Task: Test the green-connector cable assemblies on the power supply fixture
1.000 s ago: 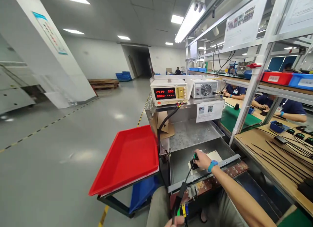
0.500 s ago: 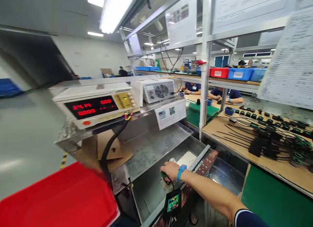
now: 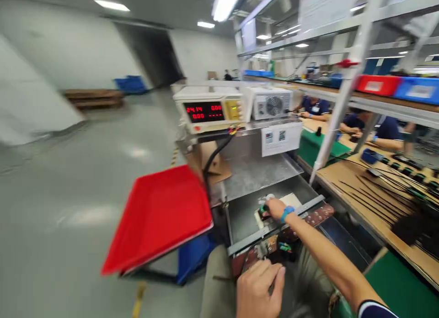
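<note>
My right hand (image 3: 275,208), with a blue wristband (image 3: 288,211), reaches into a grey metal trough. Its fingers are closed around a small green circuit board (image 3: 264,208), mostly covered by the hand. Beside it sits a pale fixture block (image 3: 259,219). My left hand (image 3: 259,288) is low in front, its fingers curled together near a brown strip with metal studs (image 3: 317,214); what it grips, if anything, is hidden. Just beyond it lies a black housing with a green board and coloured wires (image 3: 284,247), blurred.
A red tray (image 3: 168,213) stands on the left. A power supply (image 3: 206,110) with red digits and a grey fan unit (image 3: 272,104) sit on the shelf ahead. Cables and black parts cover the bench (image 3: 343,176) at right, behind a white post (image 3: 338,121). Co-workers sit beyond.
The view has swung left, showing more floor and the whole red tray. My left hand has come into view at the bottom. My right hand stays in the trough at the circuit board.
</note>
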Available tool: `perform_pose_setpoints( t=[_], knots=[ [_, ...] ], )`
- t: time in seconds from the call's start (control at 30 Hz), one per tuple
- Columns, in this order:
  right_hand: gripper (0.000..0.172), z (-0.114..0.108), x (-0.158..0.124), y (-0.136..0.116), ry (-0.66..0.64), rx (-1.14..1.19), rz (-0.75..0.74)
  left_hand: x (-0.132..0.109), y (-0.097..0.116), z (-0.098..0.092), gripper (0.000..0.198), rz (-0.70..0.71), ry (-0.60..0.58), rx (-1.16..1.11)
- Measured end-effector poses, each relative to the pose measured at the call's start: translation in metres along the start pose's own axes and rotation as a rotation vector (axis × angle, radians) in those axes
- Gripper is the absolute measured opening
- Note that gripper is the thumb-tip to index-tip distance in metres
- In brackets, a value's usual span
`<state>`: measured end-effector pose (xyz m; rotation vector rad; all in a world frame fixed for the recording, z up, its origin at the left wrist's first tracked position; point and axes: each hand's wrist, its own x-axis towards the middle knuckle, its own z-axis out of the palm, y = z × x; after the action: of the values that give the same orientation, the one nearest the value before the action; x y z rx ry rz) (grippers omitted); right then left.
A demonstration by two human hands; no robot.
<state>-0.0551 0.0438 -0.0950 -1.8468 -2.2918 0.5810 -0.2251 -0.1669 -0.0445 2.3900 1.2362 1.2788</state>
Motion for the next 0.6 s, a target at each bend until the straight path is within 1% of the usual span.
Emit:
perform_pose_setpoints(
  t=[0.07, 0.17, 0.27, 0.37, 0.43, 0.53, 0.6],
  knots=[
    [0.033, 0.016, 0.014, -0.014, -0.054, -0.095, -0.039, 0.005, 0.002, 0.005, 0.028, 0.029, -0.018, 0.046],
    [0.035, 0.030, 0.022, -0.020, -0.040, -0.193, -0.027, 0.005, 0.005, 0.014, 0.029, 0.021, 0.018, 0.100],
    [0.037, 0.031, 0.021, -0.017, -0.005, -0.236, 0.013, 0.000, 0.006, 0.022, 0.030, 0.024, 0.034, 0.105],
    [0.031, 0.027, 0.019, -0.015, -0.006, -0.240, 0.021, -0.001, 0.004, 0.026, 0.031, 0.048, 0.048, 0.111],
    [0.031, 0.026, 0.017, -0.017, -0.001, -0.238, 0.033, 0.002, 0.003, 0.027, 0.031, 0.070, 0.006, 0.140],
    [0.039, 0.030, 0.011, -0.025, 0.031, -0.240, 0.091, 0.007, 0.003, 0.028, 0.030, 0.084, -0.064, 0.178],
    [0.044, 0.031, 0.008, -0.030, 0.040, -0.234, 0.130, 0.009, 0.004, 0.029, 0.031, 0.083, -0.068, 0.178]
  ],
)
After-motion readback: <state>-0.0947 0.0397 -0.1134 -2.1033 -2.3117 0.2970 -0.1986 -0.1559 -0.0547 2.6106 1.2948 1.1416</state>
